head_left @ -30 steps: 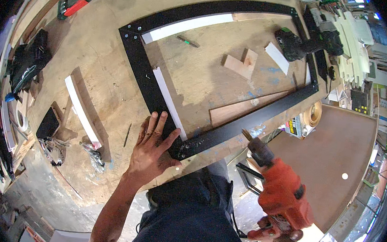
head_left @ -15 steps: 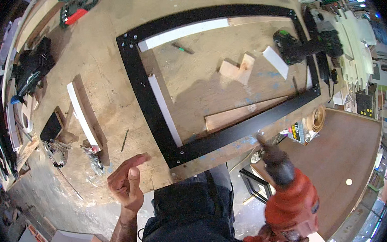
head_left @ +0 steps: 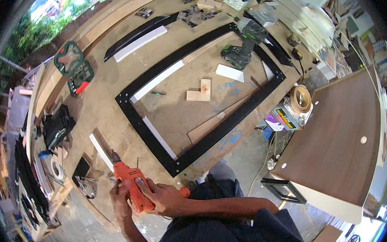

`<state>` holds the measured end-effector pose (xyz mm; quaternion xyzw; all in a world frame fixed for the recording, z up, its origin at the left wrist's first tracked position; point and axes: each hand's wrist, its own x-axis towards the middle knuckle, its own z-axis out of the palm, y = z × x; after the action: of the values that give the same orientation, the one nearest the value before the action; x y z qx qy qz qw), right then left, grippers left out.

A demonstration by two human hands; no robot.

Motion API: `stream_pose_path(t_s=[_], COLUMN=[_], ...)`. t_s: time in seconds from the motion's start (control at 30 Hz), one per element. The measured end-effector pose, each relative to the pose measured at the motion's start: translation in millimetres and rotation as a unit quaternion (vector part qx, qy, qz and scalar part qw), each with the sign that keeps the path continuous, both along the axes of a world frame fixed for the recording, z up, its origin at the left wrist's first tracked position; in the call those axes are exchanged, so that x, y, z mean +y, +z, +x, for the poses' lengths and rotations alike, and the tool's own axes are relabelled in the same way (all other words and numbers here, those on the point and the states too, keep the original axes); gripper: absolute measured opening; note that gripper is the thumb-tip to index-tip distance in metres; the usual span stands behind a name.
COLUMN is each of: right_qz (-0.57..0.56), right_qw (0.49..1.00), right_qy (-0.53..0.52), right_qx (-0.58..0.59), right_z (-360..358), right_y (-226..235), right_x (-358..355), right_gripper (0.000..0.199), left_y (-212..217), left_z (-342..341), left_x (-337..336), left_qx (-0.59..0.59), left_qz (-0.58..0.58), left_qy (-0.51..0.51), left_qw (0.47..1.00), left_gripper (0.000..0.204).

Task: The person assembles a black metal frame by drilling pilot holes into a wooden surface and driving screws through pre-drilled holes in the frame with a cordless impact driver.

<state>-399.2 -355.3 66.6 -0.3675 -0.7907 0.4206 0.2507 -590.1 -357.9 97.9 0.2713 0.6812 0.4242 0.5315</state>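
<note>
A red-orange power drill (head_left: 131,174) is held over the near left of the workbench, its dark chuck pointing away to the left. My right hand (head_left: 165,200) wraps its rear part. My left hand (head_left: 121,202) is closed against the drill's near left side. Partly behind the chuck lies a white strip (head_left: 99,149). To the right, a black rectangular frame (head_left: 150,144) rests on the bench, with screws at its corners. White and bare wood strips line its inside, and a small L-shaped wood piece (head_left: 198,96) lies within it.
A black and green cordless drill (head_left: 240,52) stands at the frame's far side. At left are an open green bit case (head_left: 74,70), a black bag (head_left: 56,126) and a phone (head_left: 81,166). A tape roll (head_left: 300,98) sits on a tin beside the bench's right edge, near a brown panel (head_left: 339,119).
The red-orange drill has swung from the right across to the left, in my right hand. My left hand has gone from free to closed on it. The view has shifted, showing more of the far bench.
</note>
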Motion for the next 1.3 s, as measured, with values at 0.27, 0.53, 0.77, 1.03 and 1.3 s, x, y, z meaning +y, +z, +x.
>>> stream_pose_path(t_s=[0.27, 0.53, 0.77, 1.03, 1.3], right_qz=[0.114, 0.068, -0.008, 0.116, 0.178], right_qw=[0.989, 0.978, 0.985, 0.870, 0.868], right_qy=[0.043, 0.181, -0.155, -0.444, -0.333], right_qx=[-0.087, -0.075, 0.077, -0.179, -0.324], right_z=[-15, 2, 155, 400, 442], right_y=[-65, -48, -10, -78, -112], right_x=[-19, 15, 132, 294, 366], right_gripper=[0.088, 0.068, 0.016, 0.030, 0.021], left_y=[-41, -69, -103, -62, -20], left_z=[-2, -22, -7, 104, 304], left_x=[4, 2, -10, 40, 95], left_qx=[-0.024, 0.145, 0.382, 0.406, 0.176], left_qz=[0.048, 0.043, 0.188, 0.129, 0.120], left_qy=[-0.011, -0.007, 0.149, 0.213, 0.145], left_qw=[0.998, 0.989, 0.892, 0.879, 0.966], left_gripper=[0.040, 0.046, 0.038, 0.030, 0.028])
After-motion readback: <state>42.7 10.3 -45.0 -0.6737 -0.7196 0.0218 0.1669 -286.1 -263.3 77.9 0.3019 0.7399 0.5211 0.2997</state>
